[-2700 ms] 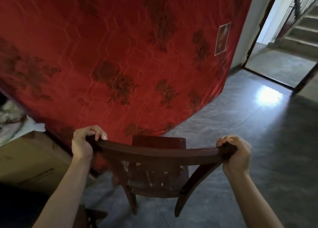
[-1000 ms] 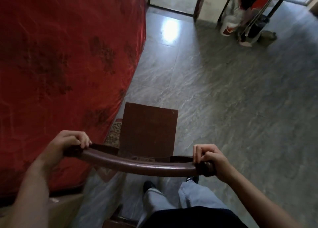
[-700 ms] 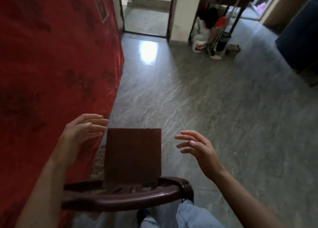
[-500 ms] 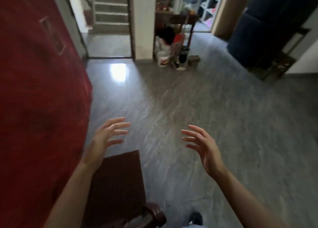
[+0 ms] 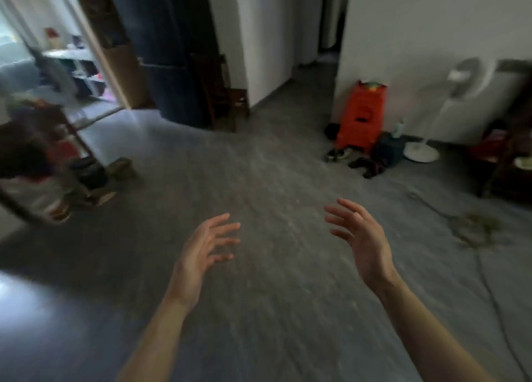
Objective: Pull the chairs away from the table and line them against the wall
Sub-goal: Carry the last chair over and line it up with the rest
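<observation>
The left hand (image 5: 201, 255) and right hand (image 5: 362, 243) are hovering spread, holding nothing (no chair near them); likely walking to grip a chair.

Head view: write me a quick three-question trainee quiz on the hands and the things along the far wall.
1. True or false: the left hand grips a chair back.
2. Seen from the camera, the white fan stands on which side of the orange stack? A left, B right, C in front.
3. Fill in: the right hand has its fingers spread and holds ____.
Key: 1 false; 2 B; 3 nothing.
</observation>
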A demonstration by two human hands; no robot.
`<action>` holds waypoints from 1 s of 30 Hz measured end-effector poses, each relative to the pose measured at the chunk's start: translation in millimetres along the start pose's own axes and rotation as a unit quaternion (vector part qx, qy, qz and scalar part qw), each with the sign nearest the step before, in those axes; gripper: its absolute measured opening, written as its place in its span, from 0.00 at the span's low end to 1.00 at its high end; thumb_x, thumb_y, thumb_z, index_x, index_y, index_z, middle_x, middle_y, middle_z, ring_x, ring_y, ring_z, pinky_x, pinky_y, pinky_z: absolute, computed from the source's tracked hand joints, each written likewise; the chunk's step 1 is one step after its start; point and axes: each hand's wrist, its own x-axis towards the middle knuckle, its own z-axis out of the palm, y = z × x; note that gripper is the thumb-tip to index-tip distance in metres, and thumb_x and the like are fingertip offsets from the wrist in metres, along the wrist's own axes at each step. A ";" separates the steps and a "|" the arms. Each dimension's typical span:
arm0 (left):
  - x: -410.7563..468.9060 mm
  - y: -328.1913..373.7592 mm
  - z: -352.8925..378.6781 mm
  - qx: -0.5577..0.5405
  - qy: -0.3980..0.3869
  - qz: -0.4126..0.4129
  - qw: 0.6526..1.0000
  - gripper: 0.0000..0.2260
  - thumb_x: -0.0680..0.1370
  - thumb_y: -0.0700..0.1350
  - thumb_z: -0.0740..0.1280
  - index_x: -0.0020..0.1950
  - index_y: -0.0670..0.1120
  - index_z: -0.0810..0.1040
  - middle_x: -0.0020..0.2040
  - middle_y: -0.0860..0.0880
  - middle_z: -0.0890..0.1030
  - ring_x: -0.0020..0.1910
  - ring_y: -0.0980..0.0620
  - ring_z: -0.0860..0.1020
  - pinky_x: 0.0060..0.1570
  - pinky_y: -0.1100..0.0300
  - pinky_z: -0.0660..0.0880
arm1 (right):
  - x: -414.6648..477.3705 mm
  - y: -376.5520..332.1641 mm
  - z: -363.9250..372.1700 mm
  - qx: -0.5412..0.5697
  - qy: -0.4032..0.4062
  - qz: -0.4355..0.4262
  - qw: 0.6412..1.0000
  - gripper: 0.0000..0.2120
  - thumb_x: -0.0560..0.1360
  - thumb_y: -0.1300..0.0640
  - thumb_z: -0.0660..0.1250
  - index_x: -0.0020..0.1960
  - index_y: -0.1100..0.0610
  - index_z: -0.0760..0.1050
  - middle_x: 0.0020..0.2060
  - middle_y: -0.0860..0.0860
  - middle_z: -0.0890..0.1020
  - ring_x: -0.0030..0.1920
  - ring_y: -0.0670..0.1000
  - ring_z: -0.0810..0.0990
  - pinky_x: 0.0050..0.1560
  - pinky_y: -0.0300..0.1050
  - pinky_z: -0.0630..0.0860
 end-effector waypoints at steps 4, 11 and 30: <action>96.9 -1.3 159.3 0.005 -0.158 -0.001 0.987 0.20 0.82 0.51 0.52 0.67 0.46 0.76 0.64 0.42 0.84 0.55 0.43 0.82 0.50 0.50 0.77 | 25.0 -41.9 -126.2 -0.014 0.145 -0.059 0.988 0.19 0.81 0.50 0.60 0.69 0.55 0.76 0.62 0.56 0.84 0.61 0.59 0.83 0.60 0.56 0.76; 157.7 -22.4 440.2 0.021 -0.437 -0.012 0.899 0.25 0.80 0.58 0.54 0.70 0.47 0.76 0.63 0.46 0.84 0.57 0.43 0.83 0.52 0.49 0.79 | -24.0 -99.4 -323.7 -0.030 0.401 -0.144 0.904 0.18 0.82 0.53 0.60 0.69 0.57 0.75 0.61 0.57 0.84 0.61 0.61 0.82 0.59 0.54 0.76; 278.7 -44.4 1106.7 -0.034 -0.708 -0.033 0.704 0.22 0.78 0.57 0.57 0.66 0.49 0.77 0.59 0.46 0.86 0.52 0.46 0.84 0.49 0.51 0.77 | 15.3 -259.6 -728.9 -0.178 0.711 -0.190 0.654 0.15 0.84 0.56 0.56 0.64 0.52 0.79 0.60 0.54 0.85 0.59 0.57 0.84 0.53 0.44 0.81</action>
